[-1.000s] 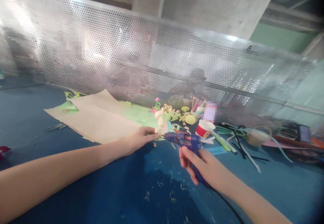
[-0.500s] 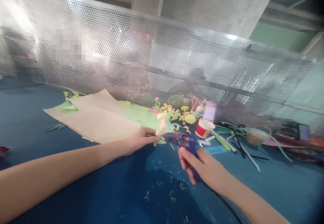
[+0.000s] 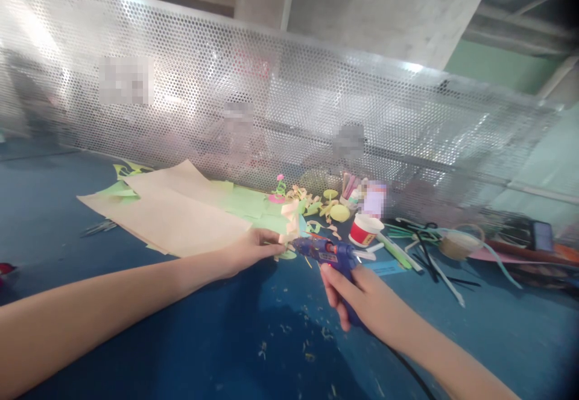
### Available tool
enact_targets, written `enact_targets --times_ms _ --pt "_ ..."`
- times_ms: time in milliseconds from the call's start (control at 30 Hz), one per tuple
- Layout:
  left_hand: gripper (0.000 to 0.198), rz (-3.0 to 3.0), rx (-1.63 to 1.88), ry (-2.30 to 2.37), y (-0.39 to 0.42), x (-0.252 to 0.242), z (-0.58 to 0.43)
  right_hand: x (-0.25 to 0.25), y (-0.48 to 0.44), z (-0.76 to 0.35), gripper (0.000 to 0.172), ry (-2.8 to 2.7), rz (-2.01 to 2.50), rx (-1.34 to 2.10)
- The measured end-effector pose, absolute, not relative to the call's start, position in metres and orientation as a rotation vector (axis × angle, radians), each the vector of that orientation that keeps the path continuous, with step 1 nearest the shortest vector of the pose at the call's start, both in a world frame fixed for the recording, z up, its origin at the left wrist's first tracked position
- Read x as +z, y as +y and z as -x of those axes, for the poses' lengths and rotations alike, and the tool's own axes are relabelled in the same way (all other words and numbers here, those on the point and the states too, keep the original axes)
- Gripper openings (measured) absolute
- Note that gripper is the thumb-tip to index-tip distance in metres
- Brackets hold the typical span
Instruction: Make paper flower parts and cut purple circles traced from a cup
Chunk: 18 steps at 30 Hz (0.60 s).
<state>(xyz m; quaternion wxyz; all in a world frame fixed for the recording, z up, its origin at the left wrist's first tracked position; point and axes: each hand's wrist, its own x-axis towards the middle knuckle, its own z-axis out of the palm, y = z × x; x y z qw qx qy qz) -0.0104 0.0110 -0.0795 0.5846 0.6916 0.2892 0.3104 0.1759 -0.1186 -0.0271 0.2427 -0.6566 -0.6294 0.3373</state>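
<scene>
My right hand (image 3: 362, 297) grips the handle of a blue hot glue gun (image 3: 328, 254), its nozzle pointing left. My left hand (image 3: 251, 248) pinches a small curled piece of pale paper (image 3: 291, 219) just in front of the nozzle tip, low over the blue table (image 3: 203, 333). A black cord runs from the gun back along my right forearm.
Beige and green paper sheets (image 3: 174, 216) lie left of my hands. Behind are paper scraps, a small red-and-white cup (image 3: 364, 230), sticks and cords at the right, and a perforated metal screen (image 3: 289, 116) along the table's far edge. Small paper bits dot the table.
The glue gun and my right hand have edged slightly left and closer to the paper piece; my left hand has lifted the paper a little.
</scene>
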Motion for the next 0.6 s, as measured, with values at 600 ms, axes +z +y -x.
enact_targets --times_ms 600 --pt "0.025 -1.628 0.728 0.719 0.012 -0.080 0.013 0.008 -0.128 -0.261 0.049 -1.799 2.342 0.624"
